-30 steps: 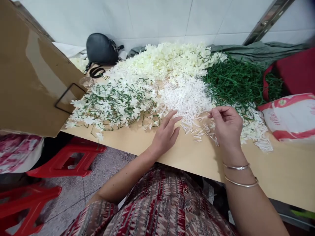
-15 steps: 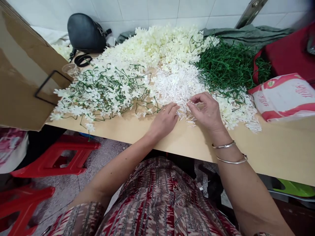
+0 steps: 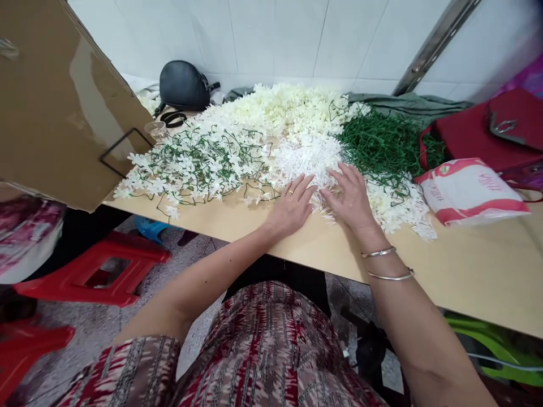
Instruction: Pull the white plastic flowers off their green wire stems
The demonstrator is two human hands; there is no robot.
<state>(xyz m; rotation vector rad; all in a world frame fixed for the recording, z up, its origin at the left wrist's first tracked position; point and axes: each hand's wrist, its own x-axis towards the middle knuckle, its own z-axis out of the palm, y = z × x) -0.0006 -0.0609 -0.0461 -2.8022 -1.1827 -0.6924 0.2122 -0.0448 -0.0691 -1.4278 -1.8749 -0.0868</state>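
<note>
My left hand (image 3: 292,208) lies palm down at the near edge of a heap of thin white stamen-like pieces (image 3: 303,155), fingers stretched out. Opposite it, my right hand (image 3: 350,195) is spread over the heap's right side, thumb apart from the fingers, with nothing visible in its grasp. To the left lie white artificial flowers on green stems (image 3: 195,164). Cream flower heads (image 3: 275,107) are piled behind. A tangle of bare green plastic stems (image 3: 382,141) sits at the back right, and more cream blossoms (image 3: 382,203) lie beside my right hand.
A cardboard box (image 3: 63,107) stands at the left, with a black bag (image 3: 184,85) behind. On the right are a pink-and-white packet (image 3: 470,192) and a red bag (image 3: 475,133). Red stools (image 3: 102,271) stand on the floor below the table (image 3: 475,260).
My right hand has gone from a pinch to spread fingers. The fingers of my left hand have straightened and flattened out. The camera view has tilted up.
</note>
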